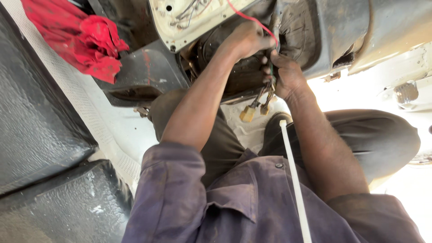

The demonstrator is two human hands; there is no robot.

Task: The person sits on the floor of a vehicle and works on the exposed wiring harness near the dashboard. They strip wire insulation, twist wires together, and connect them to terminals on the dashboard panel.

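This looks like a vehicle repair spot, a workshop or an open yard where a car or similar machine is being stripped and rewired. A worn, dirty body panel (pixel 315 31) of dark and pale metal fills the upper edge, its cavity opened so that a bundle of wires (pixel 265 92) with yellowish plug connectors (pixel 247 114) hangs out, and a loose red wire (pixel 252 20) runs across it. A cream inner panel (pixel 189 20) with holes and exposed cabling sits beside it. Black textured rubber matting (pixel 40 112) lies along the left edge, with a red rag (pixel 85 40) dropped on it. Harsh daylight falls on pale ground (pixel 405 193) at the right, and the person wears grimy purple work overalls (pixel 252 202).
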